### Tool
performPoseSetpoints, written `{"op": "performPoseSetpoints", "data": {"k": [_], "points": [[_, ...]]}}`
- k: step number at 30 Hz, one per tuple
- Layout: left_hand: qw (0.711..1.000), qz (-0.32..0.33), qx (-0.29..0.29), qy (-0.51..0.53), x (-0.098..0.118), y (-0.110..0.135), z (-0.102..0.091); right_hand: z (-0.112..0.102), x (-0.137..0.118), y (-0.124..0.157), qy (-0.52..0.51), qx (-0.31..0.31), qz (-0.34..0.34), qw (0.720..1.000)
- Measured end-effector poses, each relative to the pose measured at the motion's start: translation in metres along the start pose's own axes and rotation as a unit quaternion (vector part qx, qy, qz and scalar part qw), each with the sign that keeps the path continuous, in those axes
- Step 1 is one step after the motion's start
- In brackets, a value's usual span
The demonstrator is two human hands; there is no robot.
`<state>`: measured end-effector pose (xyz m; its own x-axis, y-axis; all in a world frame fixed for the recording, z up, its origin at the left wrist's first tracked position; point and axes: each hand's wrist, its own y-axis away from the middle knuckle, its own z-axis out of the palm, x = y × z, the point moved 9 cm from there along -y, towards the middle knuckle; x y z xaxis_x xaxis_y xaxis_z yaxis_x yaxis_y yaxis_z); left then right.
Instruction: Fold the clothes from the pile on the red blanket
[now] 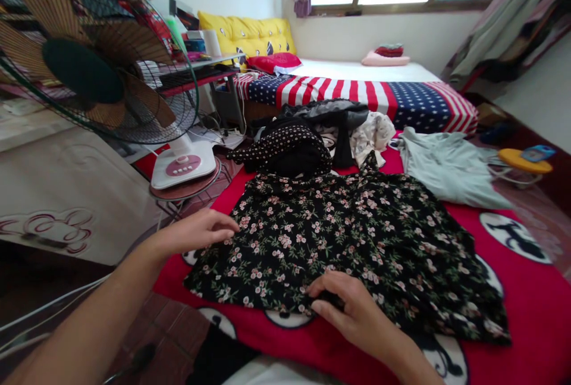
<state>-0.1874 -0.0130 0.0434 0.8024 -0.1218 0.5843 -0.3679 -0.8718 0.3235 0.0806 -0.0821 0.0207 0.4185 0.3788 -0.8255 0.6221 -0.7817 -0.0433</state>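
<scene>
A black floral garment (357,236) lies spread flat on a red blanket (530,307). My left hand (200,231) rests at the garment's left edge, its fingers curled together and touching the cloth. My right hand (348,307) sits on the garment's near hem, fingers bent and pinching a fold of the fabric.
A pile of dark and light clothes (312,141) lies beyond the garment, with a pale green garment (446,165) to the right. A standing fan (89,58) is at the left on a small round stool. A bed with a flag-pattern cover (379,93) stands behind.
</scene>
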Motion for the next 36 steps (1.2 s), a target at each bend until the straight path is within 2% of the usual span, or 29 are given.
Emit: {"op": "performPoseSetpoints", "data": {"k": [2,4,6,8,10,12,14,16,19,21,23,26,28,33,36], "points": [[0.996,0.07,0.056,-0.005,0.026,-0.023,-0.001,0.001,0.003,-0.001,-0.003,0.014,-0.014,1.0],[0.984,0.164,0.068,-0.02,0.052,-0.046,0.014,0.003,0.006,-0.002,-0.005,0.029,-0.026,0.999],[0.974,0.206,0.074,-0.066,0.063,-0.07,0.033,0.004,0.006,-0.002,-0.005,0.043,-0.035,0.998],[0.971,0.166,0.102,-0.138,0.057,-0.094,0.043,0.003,0.002,-0.001,-0.012,0.048,-0.045,0.998],[0.964,0.083,0.14,-0.208,0.041,-0.112,0.041,-0.003,-0.004,0.004,-0.024,0.055,-0.057,0.997],[0.954,0.019,0.165,-0.25,0.028,-0.122,0.034,-0.02,-0.005,0.013,-0.022,0.089,-0.056,0.994],[0.946,0.003,0.175,-0.274,0.021,-0.127,0.031,-0.052,0.005,0.032,-0.003,0.168,-0.033,0.985],[0.937,0.015,0.191,-0.292,0.021,-0.127,0.031,-0.093,0.025,0.062,0.025,0.281,0.013,0.959],[0.922,0.061,0.245,-0.294,0.033,-0.117,0.039,-0.152,0.062,0.129,0.081,0.453,0.124,0.879],[0.915,0.127,0.267,-0.273,0.051,-0.106,0.055,-0.178,0.08,0.174,0.113,0.532,0.189,0.817],[0.912,0.209,0.247,-0.25,0.076,-0.095,0.079,-0.19,0.092,0.206,0.122,0.571,0.228,0.779],[0.909,0.301,0.178,-0.229,0.109,-0.081,0.118,-0.194,0.109,0.228,0.102,0.562,0.272,0.775],[0.905,0.334,0.144,-0.223,0.126,-0.076,0.134,-0.193,0.12,0.234,0.082,0.545,0.296,0.78],[0.893,0.369,0.12,-0.229,0.146,-0.077,0.146,-0.195,0.148,0.231,0.042,0.526,0.328,0.784],[0.89,0.379,0.112,-0.226,0.15,-0.078,0.146,-0.197,0.153,0.215,0.104,0.488,0.366,0.786]]}}
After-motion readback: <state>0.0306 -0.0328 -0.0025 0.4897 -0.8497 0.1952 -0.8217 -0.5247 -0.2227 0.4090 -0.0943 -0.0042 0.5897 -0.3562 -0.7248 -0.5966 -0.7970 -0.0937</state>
